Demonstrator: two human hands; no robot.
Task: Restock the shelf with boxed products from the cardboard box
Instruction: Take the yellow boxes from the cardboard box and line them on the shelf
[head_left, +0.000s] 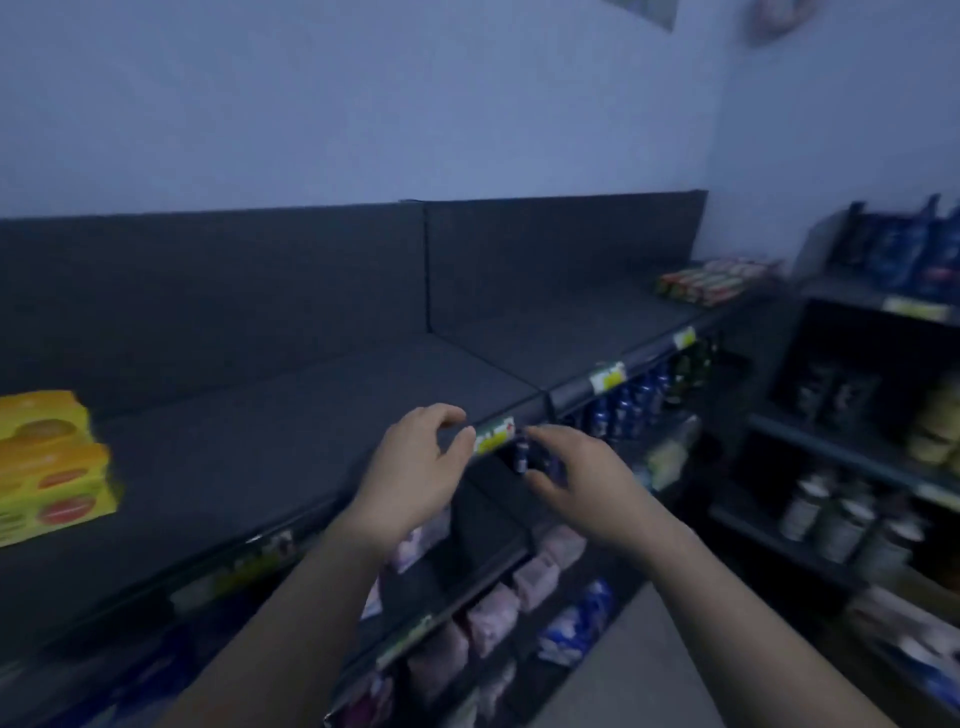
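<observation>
Dim shop aisle seen from the head camera, somewhat blurred. A pale wall (363, 104) rises behind a long dark shelf (260, 441), whose upright back panel (208, 291) runs along its rear. A second shelf unit (779, 415) stands at right, set at an angle to the first, carrying blue bags (904, 249) on top and jars (841, 519) lower down. The boxed products, a stack of yellow boxes (47, 467) with red and orange ovals, sit on the top shelf at its far left; a row of red and green packets (711, 280) lies at its far right end. Pink packets (488, 618) fill the lower tiers, and blue cans (623, 405) stand under the right half of the top shelf. The left hand (410, 478) and right hand (582, 483) hover side by side, apart, at the shelf's front edge, each with loosely curled fingers and grasping nothing. A green and white price label (493, 435) on the edge lies between them, just beside the left thumb; contact cannot be judged.
</observation>
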